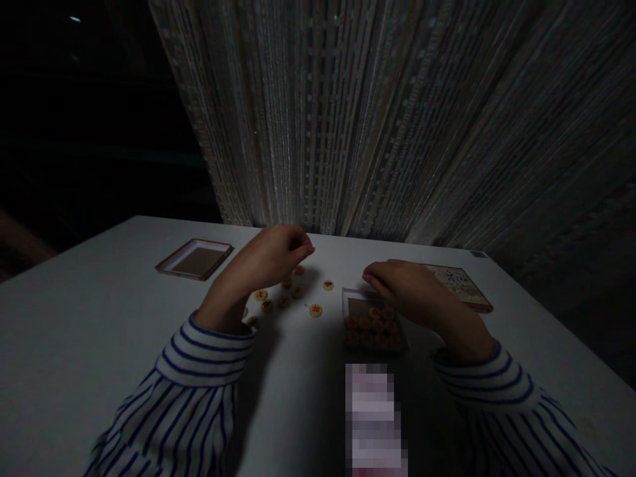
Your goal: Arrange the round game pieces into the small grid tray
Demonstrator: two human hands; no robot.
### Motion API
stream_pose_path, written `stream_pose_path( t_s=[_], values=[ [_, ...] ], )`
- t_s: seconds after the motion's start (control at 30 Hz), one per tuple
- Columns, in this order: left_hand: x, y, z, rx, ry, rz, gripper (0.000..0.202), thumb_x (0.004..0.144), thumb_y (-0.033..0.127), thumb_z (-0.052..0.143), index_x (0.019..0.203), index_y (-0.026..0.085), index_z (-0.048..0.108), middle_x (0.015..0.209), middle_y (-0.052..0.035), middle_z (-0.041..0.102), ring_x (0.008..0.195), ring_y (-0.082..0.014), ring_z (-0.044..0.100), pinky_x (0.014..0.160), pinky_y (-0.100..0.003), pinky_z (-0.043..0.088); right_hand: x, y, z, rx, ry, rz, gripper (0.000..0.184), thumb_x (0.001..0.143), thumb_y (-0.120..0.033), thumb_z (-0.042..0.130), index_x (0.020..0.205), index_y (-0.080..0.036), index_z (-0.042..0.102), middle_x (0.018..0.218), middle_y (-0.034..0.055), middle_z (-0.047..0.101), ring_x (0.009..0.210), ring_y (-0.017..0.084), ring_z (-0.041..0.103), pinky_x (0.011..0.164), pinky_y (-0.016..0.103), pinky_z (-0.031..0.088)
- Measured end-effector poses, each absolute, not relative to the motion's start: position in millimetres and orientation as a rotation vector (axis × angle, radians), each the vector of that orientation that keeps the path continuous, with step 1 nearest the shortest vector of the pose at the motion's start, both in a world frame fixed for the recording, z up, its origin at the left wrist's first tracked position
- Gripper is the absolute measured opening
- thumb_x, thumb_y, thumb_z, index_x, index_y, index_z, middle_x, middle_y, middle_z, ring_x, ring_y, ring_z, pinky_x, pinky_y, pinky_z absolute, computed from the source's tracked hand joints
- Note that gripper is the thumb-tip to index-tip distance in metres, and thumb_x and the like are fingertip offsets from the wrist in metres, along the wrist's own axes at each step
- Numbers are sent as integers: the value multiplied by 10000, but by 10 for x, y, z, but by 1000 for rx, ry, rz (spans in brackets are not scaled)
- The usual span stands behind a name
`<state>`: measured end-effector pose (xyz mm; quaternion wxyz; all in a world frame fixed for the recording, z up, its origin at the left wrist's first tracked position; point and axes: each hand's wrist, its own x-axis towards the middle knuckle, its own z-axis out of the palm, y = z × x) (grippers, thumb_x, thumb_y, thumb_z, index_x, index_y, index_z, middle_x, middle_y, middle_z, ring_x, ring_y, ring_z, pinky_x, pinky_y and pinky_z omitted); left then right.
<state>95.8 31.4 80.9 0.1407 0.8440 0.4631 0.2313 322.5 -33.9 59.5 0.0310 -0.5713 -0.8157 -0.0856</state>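
head view faces forward, down; dim table [298, 411] seemingly near.

Striped sleeves [191, 377] cut off below, box [358, 307] partly behind right hand [407, 286]

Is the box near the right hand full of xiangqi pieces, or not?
Partly full: xiangqi pieces cover the nearer part of the box; bare bottom shows beyond.

Two hands [278, 255] [405, 285], two boxes [201, 262] [358, 307], one illustrated cover [460, 286]; discs [315, 310]: about ten loose, ten-odd boxed.
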Motion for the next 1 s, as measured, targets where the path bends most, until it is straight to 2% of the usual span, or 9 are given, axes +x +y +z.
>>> stream_pose_path(
  t_s=[0.17, 0.27, 0.43, 0.67, 0.83, 1.0],
  values=[
    [869, 248, 903, 2410, 1266, 652, 298, 808, 375, 451, 815, 159, 656, 703, -21, 656, 600, -134, 561, 552, -232, 401, 3087, -328, 617, -1695, -2428, -212, 312, 893, -243, 366, 1107, -190, 587, 1008, 74, 667, 910, 194, 599, 746, 285, 409],
    [779, 223, 974, 2394, 1271, 670, 286, 816, 342, 436, 826, 156, 652, 752, -31, 668, 638, -138, 572, 574, -232, 418, 2941, -288, 719, -1673, -2378, -200, 312, 897, -290, 369, 1074, -195, 608, 983, 67, 672, 897, 188, 600, 759, 281, 407],
    [589, 187, 1069, 2364, 1322, 710, 276, 807, 337, 455, 839, 144, 651, 732, -31, 656, 590, -120, 540, 537, -219, 405, 2659, -235, 891, -1644, -2313, -135, 284, 896, -326, 390, 967, -194, 630, 916, 46, 678, 850, 166, 607, 748, 253, 393],
    [477, 154, 1088, 2315, 1332, 719, 319, 795, 403, 486, 836, 130, 645, 654, -14, 598, 522, -102, 475, 462, -205, 350, 2553, -183, 810, -1635, -2350, -113, 307, 900, -275, 355, 1086, -193, 585, 999, 66, 669, 914, 201, 600, 762, 285, 394],
    [521, 123, 1097, 2340, 1338, 725, 315, 799, 404, 486, 856, 137, 644, 667, -12, 602, 560, -109, 492, 490, -202, 355, 2563, -165, 758, -1659, -2392, -105, 325, 883, -229, 366, 1146, -199, 555, 1052, 65, 656, 984, 201, 574, 811, 294, 389],
    [547, 64, 1069, 2364, 1349, 781, 287, 810, 381, 476, 862, 149, 638, 701, -13, 625, 597, -116, 524, 540, -211, 378, 2504, -190, 766, -1627, -2442, -99, 322, 870, -230, 376, 1128, -194, 566, 1053, 73, 654, 990, 202, 571, 818, 296, 393]
  ],
)
